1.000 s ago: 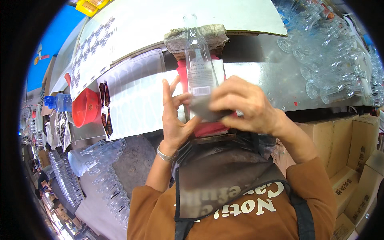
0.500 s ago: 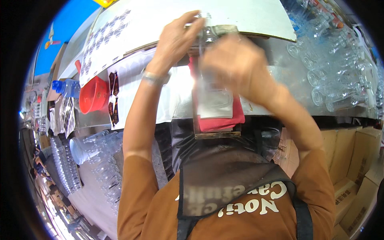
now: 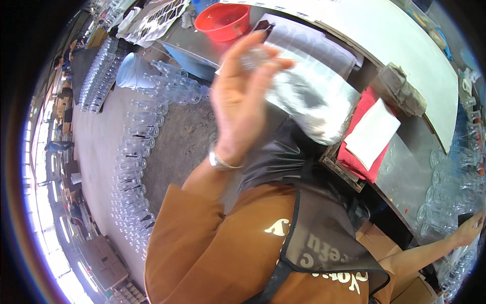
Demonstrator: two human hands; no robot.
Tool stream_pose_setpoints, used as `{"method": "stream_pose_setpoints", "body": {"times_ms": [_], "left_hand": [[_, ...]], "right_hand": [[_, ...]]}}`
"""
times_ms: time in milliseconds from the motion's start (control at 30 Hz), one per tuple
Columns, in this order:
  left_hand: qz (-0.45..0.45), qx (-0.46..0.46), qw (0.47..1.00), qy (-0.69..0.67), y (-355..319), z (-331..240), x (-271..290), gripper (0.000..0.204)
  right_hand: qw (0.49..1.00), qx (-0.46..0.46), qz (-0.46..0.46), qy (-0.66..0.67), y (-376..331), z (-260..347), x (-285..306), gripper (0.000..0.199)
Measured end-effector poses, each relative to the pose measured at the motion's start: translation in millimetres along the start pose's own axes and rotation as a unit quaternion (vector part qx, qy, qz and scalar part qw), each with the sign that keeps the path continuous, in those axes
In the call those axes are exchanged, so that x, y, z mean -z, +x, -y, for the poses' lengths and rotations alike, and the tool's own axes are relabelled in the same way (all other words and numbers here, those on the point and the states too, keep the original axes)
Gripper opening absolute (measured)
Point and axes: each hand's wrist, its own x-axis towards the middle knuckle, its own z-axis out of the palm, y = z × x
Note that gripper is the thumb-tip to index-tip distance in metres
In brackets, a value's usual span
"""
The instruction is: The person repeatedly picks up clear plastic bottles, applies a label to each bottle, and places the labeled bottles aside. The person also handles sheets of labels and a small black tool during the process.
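My left hand (image 3: 240, 101) is raised at the middle, its fingers closed around the narrow end of a clear glass vessel (image 3: 299, 99). Motion smears the vessel, whose wider body points right over a sheet of clear plastic. At the far right edge, my right hand (image 3: 471, 230) reaches in among clear glass vessels (image 3: 438, 215); its fingers are too small and cut off to make out. Between the two arms, a folded white cloth (image 3: 372, 134) lies on a red cloth (image 3: 349, 157) over a wooden box-like stand (image 3: 340, 169).
A red plastic basin (image 3: 223, 25) stands on the metal worktop at the back. Several rows of glassware (image 3: 134, 172) stand on the floor at left beside a pale bucket (image 3: 132, 71). A white board (image 3: 405, 55) spans the far right, with a greyish bundle (image 3: 400, 88) at its edge.
The view has turned left. My left hand has carried the glass vessel left, away from the cloths. My right hand has left it and stretched far right to the other glassware.
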Motion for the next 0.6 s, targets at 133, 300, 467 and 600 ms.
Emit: {"method": "stream_pose_setpoints", "body": {"times_ms": [133,300,467,600], "left_hand": [[-0.119,-0.003,0.957,0.264,-6,11,99,0.04],[-0.264,0.053,0.823,0.5,-29,81,277,0.036],[-0.347,0.054,0.728,0.588,-54,142,429,0.041],[-0.354,0.09,0.706,0.607,-47,178,468,0.042]], "right_hand": [[0.982,0.045,0.124,-0.137,48,-60,-31,0.07],[0.978,0.004,0.171,-0.118,39,-54,-29,0.069],[0.952,0.088,0.245,-0.161,49,-60,-41,0.068],[0.954,0.105,0.223,-0.168,91,-121,-59,0.06]]}}
